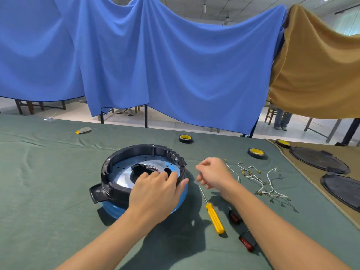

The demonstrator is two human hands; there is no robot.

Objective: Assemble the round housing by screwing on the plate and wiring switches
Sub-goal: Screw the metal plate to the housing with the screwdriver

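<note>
Here, on the green cloth table point(48, 172), sits the round black plastic housing point(124, 189), raised on a blue base with its stubby spout toward the left. Inside it lies the silvery metal plate point(124, 172), its blue film torn open around the middle hole. The person's left hand point(155, 191) straddles the near right rim, fingers down on the plate and thumb outside the wall, so the rim is clamped between them. The right hand point(212, 174) hovers just beside the housing with its fingers loosely curled and thumb near forefinger. I can't tell whether it pinches a screw or nothing at all.

To my eye this is the plate step: seating and lining it up before fastening. Next comes a screw set into a hole, then the yellow-handled screwdriver point(214, 217), which lies untouched near the right wrist.

Farther out wait two red-and-black rocker switches point(247, 243) and a tangle of white wires with brass terminals point(259, 180). Beyond them lie black tape rolls with yellow cores point(185, 138) and two flat black round lids point(319, 159).
</note>
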